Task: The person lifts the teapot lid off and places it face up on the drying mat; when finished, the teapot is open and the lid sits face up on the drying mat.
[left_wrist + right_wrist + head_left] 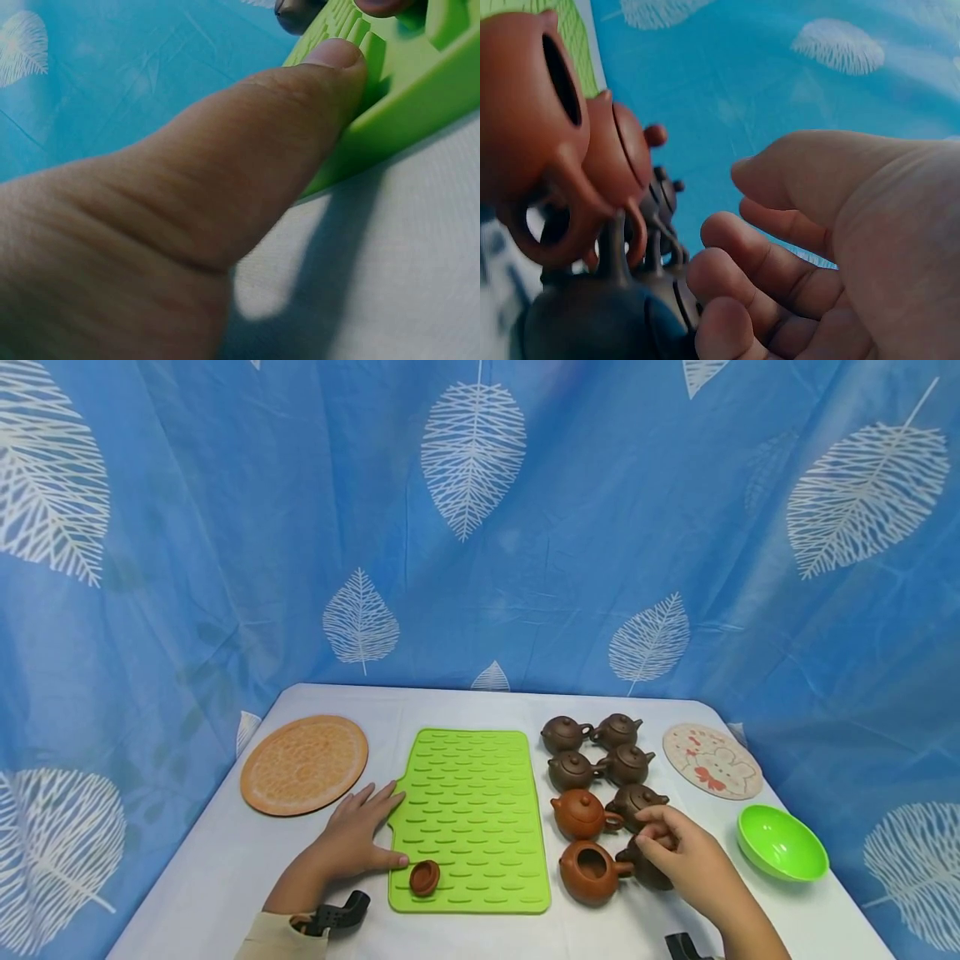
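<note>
In the head view my left hand [360, 833] rests at the left edge of a green mat [480, 814], fingers spread, thumb near a small reddish-brown teapot lid [424, 878] that lies upside down on the mat. My right hand [681, 852] hovers at the nearest dark brown teapot [649, 873], partly covering it. The right wrist view shows its fingers loosely bent, with nothing between thumb and fingertips. Left of that pot stands a reddish-brown teapot [581, 887] without a lid, its round opening facing up. Behind it sits a lidded reddish-brown teapot [579, 814].
Several more dark brown teapots [573, 771] stand in two columns right of the mat. An orange round placemat [306, 764] lies at the left. A bunny-printed round mat [712, 762] and a bright green bowl [782, 843] are at the right. A blue leaf-patterned curtain [555, 568] hangs behind.
</note>
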The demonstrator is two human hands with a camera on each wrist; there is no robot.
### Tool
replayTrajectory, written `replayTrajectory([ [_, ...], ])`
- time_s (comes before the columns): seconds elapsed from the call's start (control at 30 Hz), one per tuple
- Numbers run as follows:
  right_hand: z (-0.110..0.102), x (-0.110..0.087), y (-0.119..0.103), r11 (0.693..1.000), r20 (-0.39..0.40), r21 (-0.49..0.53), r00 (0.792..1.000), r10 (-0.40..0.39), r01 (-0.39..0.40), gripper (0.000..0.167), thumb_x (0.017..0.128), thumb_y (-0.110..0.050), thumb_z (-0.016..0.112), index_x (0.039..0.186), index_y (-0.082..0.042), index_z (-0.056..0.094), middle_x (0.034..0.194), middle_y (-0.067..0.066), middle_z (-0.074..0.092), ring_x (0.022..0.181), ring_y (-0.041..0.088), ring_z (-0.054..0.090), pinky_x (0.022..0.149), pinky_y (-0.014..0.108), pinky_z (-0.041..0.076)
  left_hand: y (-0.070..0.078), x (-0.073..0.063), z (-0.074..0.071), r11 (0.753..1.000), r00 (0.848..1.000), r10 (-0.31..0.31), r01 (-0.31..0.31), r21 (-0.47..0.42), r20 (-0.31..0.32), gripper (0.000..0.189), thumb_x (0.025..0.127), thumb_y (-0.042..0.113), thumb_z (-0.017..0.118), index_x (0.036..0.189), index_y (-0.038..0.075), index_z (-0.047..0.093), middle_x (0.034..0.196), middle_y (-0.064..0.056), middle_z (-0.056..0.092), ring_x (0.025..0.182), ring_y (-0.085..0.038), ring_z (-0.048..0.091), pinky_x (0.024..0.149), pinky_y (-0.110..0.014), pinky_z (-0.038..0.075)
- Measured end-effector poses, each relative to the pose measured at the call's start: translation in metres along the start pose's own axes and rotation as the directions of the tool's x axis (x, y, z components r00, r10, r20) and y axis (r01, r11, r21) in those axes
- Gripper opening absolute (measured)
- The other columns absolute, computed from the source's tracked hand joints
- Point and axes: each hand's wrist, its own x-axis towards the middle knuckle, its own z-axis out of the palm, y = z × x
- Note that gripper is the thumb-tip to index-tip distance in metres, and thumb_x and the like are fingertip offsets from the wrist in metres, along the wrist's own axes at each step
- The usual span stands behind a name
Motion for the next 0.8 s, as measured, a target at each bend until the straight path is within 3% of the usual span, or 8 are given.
replayTrajectory([
  [0.47,-0.01,-0.001,0.024,0.995,0.023,0.009,0.995,0.096,-0.096,0.041,0.097,-0.021,0.071,0.133,-0.006,0.062,0.089,0.004,0.058,0.07,0.015,0.051,0.055,0.028,0.044,0.002,0.001,0.0,1.0,1.0,0.001,-0.001,0.002,-0.006,0.114,0.069,0.073,0.085,0.161,0.021,0.044,0.173,-0.003,0.029,0.161,-0.043,0.016,0.127,-0.068,0.008],
  [0.8,-0.01,0.002,0.03,0.989,0.023,-0.061,0.99,0.137,-0.135,0.031,0.098,-0.023,0.069,0.124,-0.007,0.068,0.09,0.002,0.058,0.076,0.016,0.051,0.059,0.028,0.042,0.001,0.0,-0.001,1.0,1.0,0.003,-0.003,-0.002,-0.008,0.113,0.069,0.071,0.086,0.161,0.02,0.044,0.173,-0.003,0.028,0.16,-0.043,0.016,0.127,-0.069,0.009],
])
